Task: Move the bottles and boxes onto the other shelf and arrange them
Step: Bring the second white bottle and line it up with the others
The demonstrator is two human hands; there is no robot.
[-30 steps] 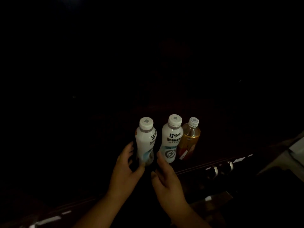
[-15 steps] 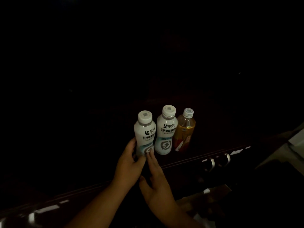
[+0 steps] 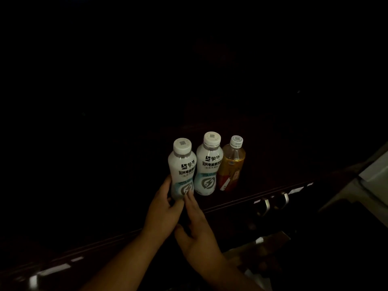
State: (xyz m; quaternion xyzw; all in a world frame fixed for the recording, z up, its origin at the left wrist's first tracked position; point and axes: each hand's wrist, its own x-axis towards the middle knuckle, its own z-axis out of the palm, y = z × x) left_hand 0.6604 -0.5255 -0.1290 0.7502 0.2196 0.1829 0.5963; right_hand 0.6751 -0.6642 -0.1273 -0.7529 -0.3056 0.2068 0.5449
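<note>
- On the dark shelf [image 3: 262, 194], three bottles stand upright in a row, pretty much the only lit things in a very dark shot.
- Leftmost is a white bottle [image 3: 182, 168] with a white cap and black lettering. Just beside it, on the right, is a second white bottle [image 3: 209, 164] of the same kind; the two look like they touch or nearly do, can't say which.
- Furthest right is an amber bottle [image 3: 231, 166], clear plastic with orange-brown liquid, a white cap and a red and yellow label. It sits close against the second white one.
- The left hand [image 3: 162, 213] cups the lower left side of the leftmost bottle, fingers curled round it, thumb at the front near the base.
- The right hand [image 3: 199, 232] reaches in from below, fingers [image 3: 190, 198] held loosely together, tips touching the lower front of that same bottle. It isn't wrapped around it.
- Two metal handles [image 3: 275, 203] catch the light on the front just below the shelf edge, to the right of the hands.
- Everything behind the bottles is too dark to make out.
</note>
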